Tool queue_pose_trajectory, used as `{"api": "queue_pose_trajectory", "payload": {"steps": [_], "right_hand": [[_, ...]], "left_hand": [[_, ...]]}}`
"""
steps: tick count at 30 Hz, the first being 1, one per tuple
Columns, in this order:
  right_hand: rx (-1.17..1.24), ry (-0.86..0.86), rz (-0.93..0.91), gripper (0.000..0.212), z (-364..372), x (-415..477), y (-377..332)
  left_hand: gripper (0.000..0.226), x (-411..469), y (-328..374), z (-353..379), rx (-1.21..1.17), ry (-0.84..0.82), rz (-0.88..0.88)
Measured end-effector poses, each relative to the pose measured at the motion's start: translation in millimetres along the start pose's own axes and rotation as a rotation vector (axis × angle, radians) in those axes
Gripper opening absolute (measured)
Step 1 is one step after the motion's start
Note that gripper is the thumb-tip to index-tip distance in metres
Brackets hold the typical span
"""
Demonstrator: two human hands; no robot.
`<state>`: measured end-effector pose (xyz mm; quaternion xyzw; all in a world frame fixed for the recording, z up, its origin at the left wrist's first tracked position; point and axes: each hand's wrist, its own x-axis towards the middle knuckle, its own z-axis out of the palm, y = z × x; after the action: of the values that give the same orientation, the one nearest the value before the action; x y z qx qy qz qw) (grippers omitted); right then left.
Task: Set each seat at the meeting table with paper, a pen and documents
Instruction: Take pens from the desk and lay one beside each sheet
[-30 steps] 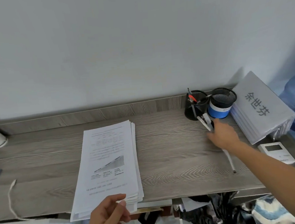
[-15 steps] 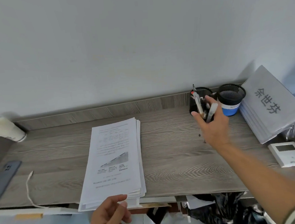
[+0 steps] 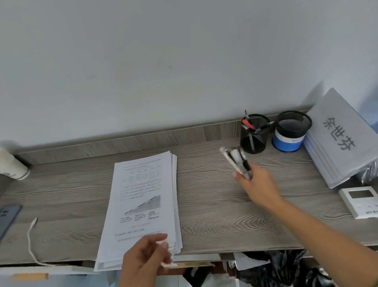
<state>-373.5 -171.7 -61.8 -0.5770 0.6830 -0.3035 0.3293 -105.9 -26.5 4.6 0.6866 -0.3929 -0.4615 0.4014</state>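
Grey wood-grain surface (image 3: 211,209), and both hands are busy. Out over it, just near of the black mesh pot (image 3: 254,136), the right hand (image 3: 260,187) is closed round a bunch of pens (image 3: 235,160), their ends fanning up and to the left. At the near edge the left hand (image 3: 142,258) pinches the papers (image 3: 142,199), thumb on top and fingers curled at the edge. That stack lies mid-surface, its near end hanging over the edge, its sheets slightly fanned.

Trouble spots, as I judge it: those pens are splayed, so a loose one could slide out on the carry. And a one-handed lift of a fanned stack could shed its lower sheets into the clutter (image 3: 284,271) below.

Round about: a second mesh pot (image 3: 291,133) with a blue band just right of the first, name cards (image 3: 341,140) leaning far right, a white controller (image 3: 364,202) near right. Phone (image 3: 2,223) and cable (image 3: 31,241) at left, a cup (image 3: 4,163) far left, a plain pale wall (image 3: 176,53) behind.
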Motion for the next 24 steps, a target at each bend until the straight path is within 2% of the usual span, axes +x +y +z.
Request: {"api": "queue_pose_trajectory", "payload": {"steps": [3,7,8,10,12,13,16,19,22,24], "right_hand": [[0.255,-0.393,0.052,0.017,-5,-33,-43],[0.327,-0.892,0.007,0.012,-6,-79,-90],[0.341,-0.973,0.012,0.010,-3,-86,-97],[0.371,-1.075,0.062,0.008,6,-95,-108],[0.416,-1.090,0.111,0.009,16,-100,-114],[0.450,-1.071,0.130,0.010,21,-100,-115],[0.513,-0.925,0.152,0.009,33,-105,-117],[0.445,-0.801,0.119,0.013,46,-116,-122],[0.473,-0.799,0.124,0.021,65,-129,-137],[0.520,-0.833,0.192,0.030,73,-134,-149]], "left_hand": [[0.027,19,16,10,-0.064,0.022,0.066],[0.072,35,38,24,-0.317,-0.260,0.016],[0.075,36,42,27,-0.412,-0.333,-0.005],[0.054,35,46,30,-0.600,-0.394,-0.040],[0.028,33,47,28,-0.730,-0.358,-0.082],[0.025,33,46,25,-0.781,-0.330,-0.103],[0.027,36,40,9,-0.924,-0.206,-0.103],[0.029,39,32,-6,-1.047,-0.082,-0.107],[0.035,38,23,-22,-1.088,0.025,-0.098],[0.034,34,19,-35,-1.080,0.049,-0.063]]}}
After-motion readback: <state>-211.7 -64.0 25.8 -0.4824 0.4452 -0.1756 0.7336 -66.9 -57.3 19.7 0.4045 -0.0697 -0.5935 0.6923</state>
